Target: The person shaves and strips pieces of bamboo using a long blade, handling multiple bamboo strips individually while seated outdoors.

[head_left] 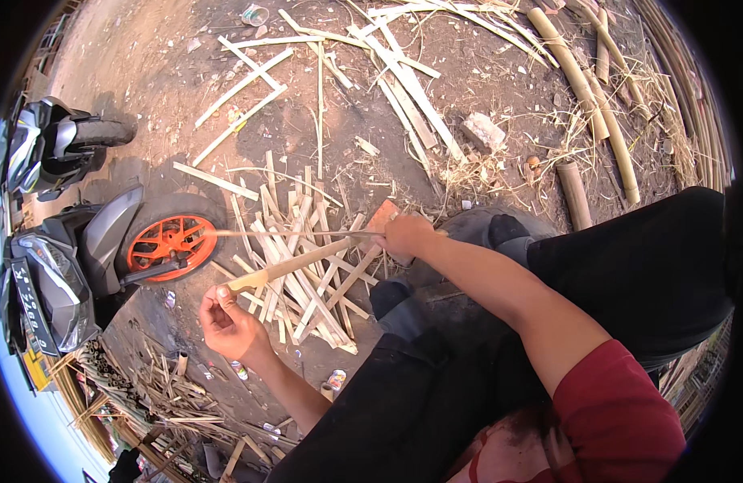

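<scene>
My left hand (236, 328) is closed at the near-left end of a bamboo strip (299, 259), with thumb and fingertips by that end. The strip slants up to the right toward my right hand (410, 235), which is wrapped round what looks like a knife handle (442, 233). A thin edge-on length (291, 233) runs left from that fist above the strip; where blade ends and any sliver begins, I cannot tell. A flat reddish-orange piece (382, 216) lies against the right hand's far side. Below the strip, many split bamboo pieces (319, 310) lie in a crossed heap.
Two parked motorcycles stand at the left, the nearer with an orange wheel (171, 245). Long pale strips (411, 88), a stone block (484, 131) and bamboo poles (577, 72) lie on the dirt ahead. A tyre (476, 221) is near my feet. More bamboo scraps (174, 398) lie lower left.
</scene>
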A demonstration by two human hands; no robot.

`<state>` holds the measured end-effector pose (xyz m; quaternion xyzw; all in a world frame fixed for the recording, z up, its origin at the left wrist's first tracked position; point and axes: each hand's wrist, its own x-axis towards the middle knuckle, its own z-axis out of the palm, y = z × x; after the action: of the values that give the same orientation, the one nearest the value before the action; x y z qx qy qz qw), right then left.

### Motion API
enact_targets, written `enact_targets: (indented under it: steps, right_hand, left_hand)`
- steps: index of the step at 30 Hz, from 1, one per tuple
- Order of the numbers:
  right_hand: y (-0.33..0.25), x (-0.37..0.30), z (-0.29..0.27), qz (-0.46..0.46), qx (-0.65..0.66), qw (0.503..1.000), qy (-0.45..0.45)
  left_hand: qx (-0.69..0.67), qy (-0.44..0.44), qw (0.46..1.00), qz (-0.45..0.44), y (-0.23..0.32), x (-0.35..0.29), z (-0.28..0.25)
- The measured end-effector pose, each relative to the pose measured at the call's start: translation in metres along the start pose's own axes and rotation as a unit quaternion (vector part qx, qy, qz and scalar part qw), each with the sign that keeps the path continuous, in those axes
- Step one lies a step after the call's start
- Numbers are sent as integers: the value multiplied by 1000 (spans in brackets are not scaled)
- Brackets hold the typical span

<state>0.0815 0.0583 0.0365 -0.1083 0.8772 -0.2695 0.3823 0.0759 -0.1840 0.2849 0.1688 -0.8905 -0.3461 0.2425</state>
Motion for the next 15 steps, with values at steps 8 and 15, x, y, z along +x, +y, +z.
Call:
enact_targets:
  steps: [8,15]
  right_hand:
    - [11,-28,4,37,20,999,20]
    - [58,-1,0,56,-107,993,2]
  left_hand:
    - [-62,-3,998,2,5,4,15]
    - [-12,-1,1000,-9,-1,11,13]
